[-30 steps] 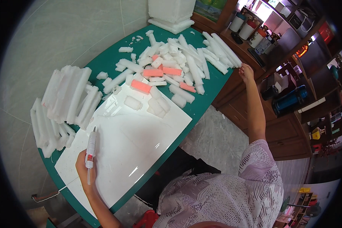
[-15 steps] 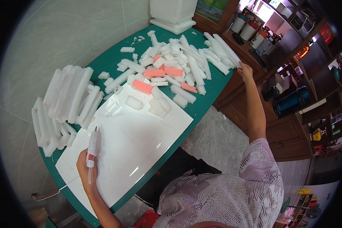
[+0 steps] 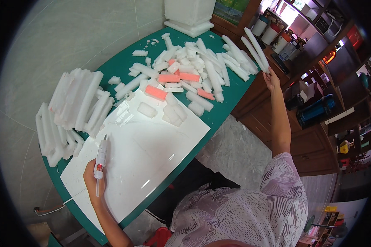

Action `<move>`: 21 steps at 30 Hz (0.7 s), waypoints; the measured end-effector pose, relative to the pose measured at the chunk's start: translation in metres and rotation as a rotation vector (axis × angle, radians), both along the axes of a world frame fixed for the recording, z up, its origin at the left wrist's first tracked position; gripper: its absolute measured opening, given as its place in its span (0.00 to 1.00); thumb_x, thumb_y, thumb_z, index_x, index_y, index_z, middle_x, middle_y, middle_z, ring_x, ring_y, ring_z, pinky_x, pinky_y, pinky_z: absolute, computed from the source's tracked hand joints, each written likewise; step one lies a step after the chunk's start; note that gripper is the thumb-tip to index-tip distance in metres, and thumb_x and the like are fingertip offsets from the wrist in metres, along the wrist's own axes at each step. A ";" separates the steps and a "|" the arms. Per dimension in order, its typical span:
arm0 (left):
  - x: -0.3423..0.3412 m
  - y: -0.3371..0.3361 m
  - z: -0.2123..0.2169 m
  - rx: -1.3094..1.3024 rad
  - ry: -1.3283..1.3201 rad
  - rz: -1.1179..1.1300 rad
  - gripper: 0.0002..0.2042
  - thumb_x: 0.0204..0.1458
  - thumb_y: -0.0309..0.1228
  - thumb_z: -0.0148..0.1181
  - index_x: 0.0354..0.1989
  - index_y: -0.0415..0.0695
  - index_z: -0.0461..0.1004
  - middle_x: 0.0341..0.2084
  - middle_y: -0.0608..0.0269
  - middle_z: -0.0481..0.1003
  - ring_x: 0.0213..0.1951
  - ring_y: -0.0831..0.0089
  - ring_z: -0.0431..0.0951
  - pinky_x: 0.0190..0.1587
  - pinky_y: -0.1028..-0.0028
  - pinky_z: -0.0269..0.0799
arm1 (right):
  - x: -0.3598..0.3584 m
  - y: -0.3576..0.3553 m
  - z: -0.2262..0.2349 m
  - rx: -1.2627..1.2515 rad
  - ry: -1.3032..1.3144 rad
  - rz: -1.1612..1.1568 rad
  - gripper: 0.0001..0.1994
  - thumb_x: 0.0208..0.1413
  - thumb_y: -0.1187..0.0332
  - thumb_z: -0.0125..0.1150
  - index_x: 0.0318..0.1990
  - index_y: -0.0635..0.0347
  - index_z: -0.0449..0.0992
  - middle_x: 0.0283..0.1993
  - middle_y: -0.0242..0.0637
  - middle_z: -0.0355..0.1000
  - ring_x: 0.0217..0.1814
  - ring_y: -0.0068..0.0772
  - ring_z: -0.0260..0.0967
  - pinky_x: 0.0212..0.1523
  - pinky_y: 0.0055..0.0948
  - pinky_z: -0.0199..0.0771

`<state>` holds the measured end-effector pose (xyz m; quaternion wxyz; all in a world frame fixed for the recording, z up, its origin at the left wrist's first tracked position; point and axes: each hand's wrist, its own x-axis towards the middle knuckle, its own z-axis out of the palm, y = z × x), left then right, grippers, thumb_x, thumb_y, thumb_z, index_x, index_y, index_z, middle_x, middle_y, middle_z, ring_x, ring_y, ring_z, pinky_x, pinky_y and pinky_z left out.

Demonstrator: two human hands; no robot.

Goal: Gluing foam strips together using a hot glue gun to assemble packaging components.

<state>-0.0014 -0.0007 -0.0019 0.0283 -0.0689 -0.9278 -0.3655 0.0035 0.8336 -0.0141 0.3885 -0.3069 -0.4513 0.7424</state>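
Observation:
My left hand (image 3: 93, 176) is closed around a white glue syringe (image 3: 100, 160) with a dark pointed tip. It rests over the left part of a glossy white board (image 3: 132, 164). Out past the table's far right edge, my right hand (image 3: 272, 79) grips the lower ends of two long white foam strips (image 3: 257, 51), which stick up and to the left. Beside them, several more foam strips (image 3: 237, 53) lie on the green table (image 3: 235, 96). A loose heap of white foam pieces (image 3: 181, 55) with a few pink foam blocks (image 3: 156, 93) covers the table's far half.
Stacked foam strips (image 3: 76, 99) stand on the table's left side. A white foam box (image 3: 189, 12) sits at the far end, against the wall. Right of the table is a wooden cabinet (image 3: 305, 148) with vacuum flasks (image 3: 272, 33) and a blue cylinder (image 3: 317, 109) on it.
My right hand has lifted two foam strips off the right end of the pile, raising them up and to the right. My left hand has stayed nearly still with the glue syringe.

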 end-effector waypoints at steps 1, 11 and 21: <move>0.000 0.001 0.000 -0.011 -0.002 0.009 0.11 0.53 0.20 0.58 0.45 0.36 0.77 0.38 0.49 0.80 0.39 0.59 0.80 0.47 0.68 0.74 | 0.001 -0.001 0.000 0.005 -0.020 0.006 0.18 0.58 0.67 0.70 0.51 0.69 0.74 0.48 0.45 0.74 0.46 0.37 0.76 0.43 0.21 0.82; -0.001 0.006 0.002 -0.034 -0.021 0.024 0.12 0.53 0.20 0.58 0.46 0.36 0.77 0.39 0.49 0.80 0.40 0.58 0.81 0.49 0.67 0.74 | -0.003 -0.002 -0.021 0.037 -0.193 -0.028 0.20 0.56 0.67 0.71 0.51 0.69 0.73 0.48 0.45 0.70 0.44 0.37 0.71 0.37 0.23 0.80; -0.002 0.004 0.002 0.037 0.032 0.009 0.10 0.54 0.21 0.56 0.44 0.35 0.77 0.35 0.50 0.79 0.38 0.59 0.80 0.45 0.69 0.73 | 0.004 0.017 -0.026 0.050 -0.099 -0.002 0.22 0.58 0.65 0.68 0.55 0.69 0.71 0.53 0.48 0.70 0.46 0.40 0.76 0.41 0.24 0.83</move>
